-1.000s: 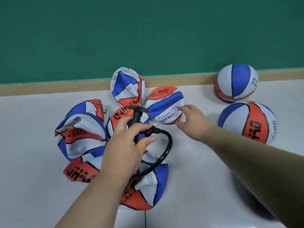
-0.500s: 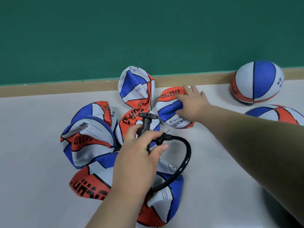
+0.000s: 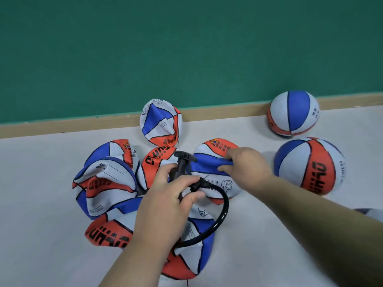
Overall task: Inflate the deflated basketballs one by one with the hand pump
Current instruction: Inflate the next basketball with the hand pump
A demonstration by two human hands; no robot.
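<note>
Since a second ago, your right hand (image 3: 246,166) has gone from hovering beside the collapsed ball to pinching it; your view has swung left.

- Floor (image 3: 41,235): pale, bounded by a green wall (image 3: 186,48) at 12 o'clock.
- Inflated balls: two, at 2 o'clock (image 3: 294,113) and 3 o'clock (image 3: 308,165), well apart from the heap.
- Deflated heap (image 3: 105,183): several flattened balls, centre to 9 o'clock.
- Chosen ball (image 3: 209,164): folded, just right of centre, its blue panel nipped between your right thumb and fingers.
- Hand pump (image 3: 182,164): black, upright, your left hand (image 3: 165,204) wrapped round its barrel.
- Hose (image 3: 224,208): loops to 5 o'clock; needle tip not visible.

Handling note: lift the ball clear, turn it until the valve faces you, flatten that panel, then bring the needle in straight.
</note>
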